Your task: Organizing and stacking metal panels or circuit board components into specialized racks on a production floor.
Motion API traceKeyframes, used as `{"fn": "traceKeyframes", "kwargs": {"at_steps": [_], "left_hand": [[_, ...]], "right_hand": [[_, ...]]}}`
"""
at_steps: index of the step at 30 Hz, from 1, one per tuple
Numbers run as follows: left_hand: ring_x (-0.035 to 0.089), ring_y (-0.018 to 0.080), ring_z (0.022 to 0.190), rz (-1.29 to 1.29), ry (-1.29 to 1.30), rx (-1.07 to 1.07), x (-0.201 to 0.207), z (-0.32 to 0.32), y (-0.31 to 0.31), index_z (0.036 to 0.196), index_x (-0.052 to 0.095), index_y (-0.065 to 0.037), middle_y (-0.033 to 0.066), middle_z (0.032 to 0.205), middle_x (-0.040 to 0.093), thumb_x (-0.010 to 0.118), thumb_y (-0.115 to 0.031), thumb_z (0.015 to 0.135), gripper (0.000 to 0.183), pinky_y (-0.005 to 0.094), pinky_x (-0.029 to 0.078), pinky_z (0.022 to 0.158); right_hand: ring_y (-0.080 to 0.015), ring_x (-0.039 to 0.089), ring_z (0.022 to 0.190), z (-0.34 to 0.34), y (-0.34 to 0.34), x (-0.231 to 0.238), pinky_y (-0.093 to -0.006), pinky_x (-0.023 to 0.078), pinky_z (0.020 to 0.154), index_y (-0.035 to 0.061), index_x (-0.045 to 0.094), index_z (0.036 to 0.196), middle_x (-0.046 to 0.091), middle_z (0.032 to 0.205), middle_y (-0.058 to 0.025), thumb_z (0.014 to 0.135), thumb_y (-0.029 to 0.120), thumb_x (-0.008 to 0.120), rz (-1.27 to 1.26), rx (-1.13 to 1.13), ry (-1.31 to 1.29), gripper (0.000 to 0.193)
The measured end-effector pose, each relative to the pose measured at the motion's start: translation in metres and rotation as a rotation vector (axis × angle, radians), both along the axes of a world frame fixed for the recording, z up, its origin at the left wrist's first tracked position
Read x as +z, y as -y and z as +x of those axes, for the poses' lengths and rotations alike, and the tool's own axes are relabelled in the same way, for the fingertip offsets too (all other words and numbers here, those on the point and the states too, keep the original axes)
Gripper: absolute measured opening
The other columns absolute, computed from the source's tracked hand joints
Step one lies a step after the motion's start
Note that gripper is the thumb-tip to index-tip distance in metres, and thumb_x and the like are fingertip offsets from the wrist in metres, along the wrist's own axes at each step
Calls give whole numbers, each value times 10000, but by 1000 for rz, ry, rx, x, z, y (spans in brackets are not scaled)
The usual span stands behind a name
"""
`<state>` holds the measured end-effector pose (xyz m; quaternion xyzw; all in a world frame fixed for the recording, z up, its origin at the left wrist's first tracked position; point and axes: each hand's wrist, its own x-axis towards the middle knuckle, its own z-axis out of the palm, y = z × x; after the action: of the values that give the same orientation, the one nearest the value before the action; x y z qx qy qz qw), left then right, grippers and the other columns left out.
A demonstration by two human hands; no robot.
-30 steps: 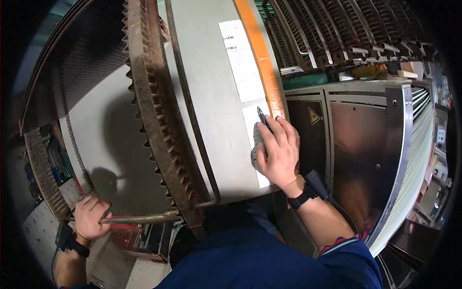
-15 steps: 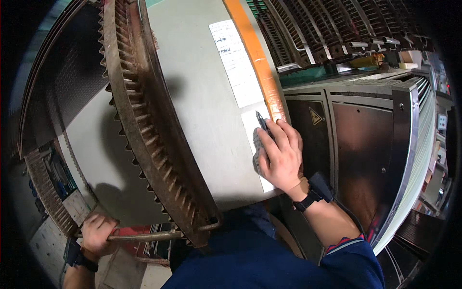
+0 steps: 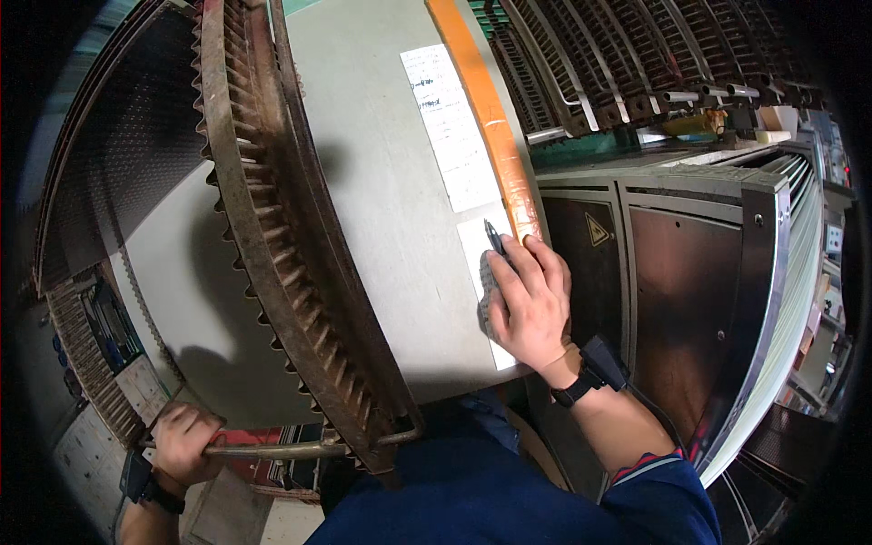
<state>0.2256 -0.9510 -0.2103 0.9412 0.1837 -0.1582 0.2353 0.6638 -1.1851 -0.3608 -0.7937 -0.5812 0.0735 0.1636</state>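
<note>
1. Head view, nearest first: my blue-clad lap fills the lower middle; my left hand (image 3: pixel 179 442) sits low at the near left, fingers wrapped fully round a thin rusty metal rod (image 3: pixel 291 449) that runs rightward to the near end of the toothed frame; a dark band circles that wrist.
2. A little farther, to the right, my right hand (image 3: pixel 530 304) lies palm-down on the grey panel (image 3: pixel 381 209); its fingers are curled closed about a dark pen (image 3: pixel 495 238), whose tip pokes out beyond my knuckles and touches a white paper sheet (image 3: pixel 476 259); a grey rag (image 3: pixel 488 295) is tucked under the palm; a black wristband (image 3: pixel 590 377) with a cable sits on that wrist.
3. Left of the panel, the long rusty toothed frame (image 3: pixel 272 236) curves from near to far, its teeth pointing left.
4. Farther along the panel, a second white printed sheet (image 3: pixel 450 127) lies beside an orange strip (image 3: pixel 486 118) that runs along the panel's right edge.
5. Right of the strip stands a dark metal cabinet (image 3: pixel 690 272) with a yellow warning triangle (image 3: pixel 595 229) on its door.
6. Farthest, at the top right, rows of dark metal bars (image 3: pixel 636 54) fan away.
</note>
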Motion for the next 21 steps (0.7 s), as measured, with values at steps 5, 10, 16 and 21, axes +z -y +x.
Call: {"fn": "traceKeyframes", "kwargs": {"at_steps": [5,10,16,21], "left_hand": [[638,329,749,-9,-15,-8,2,0,0,883,679,-62,111,818,650,731,-102,669,224,435,519,710],[651,321,769,4,-26,-10,0,-5,0,876,683,-64,111,821,653,731,-104,654,230,439,532,730],[653,317,771,5,-14,10,1,-4,1,874,697,-65,109,816,653,730,-90,637,241,436,533,730],[654,319,773,-16,-30,25,-3,-5,0,867,701,-65,108,814,654,743,-98,644,229,436,533,728]], "right_hand": [[-370,436,1324,0,1,0,-527,389,1104,96,641,1290,537,1406,-128,753,129,720,4,7,3,544],[-365,428,1330,-1,0,1,-528,387,1106,93,641,1288,524,1411,-134,747,128,719,-19,7,-13,548],[-362,430,1329,0,-1,3,-529,385,1107,90,641,1287,525,1410,-134,738,126,720,-11,9,5,556],[-367,440,1323,-1,-1,-4,-534,388,1102,89,641,1286,528,1407,-138,733,127,721,-16,10,-6,560]]}}
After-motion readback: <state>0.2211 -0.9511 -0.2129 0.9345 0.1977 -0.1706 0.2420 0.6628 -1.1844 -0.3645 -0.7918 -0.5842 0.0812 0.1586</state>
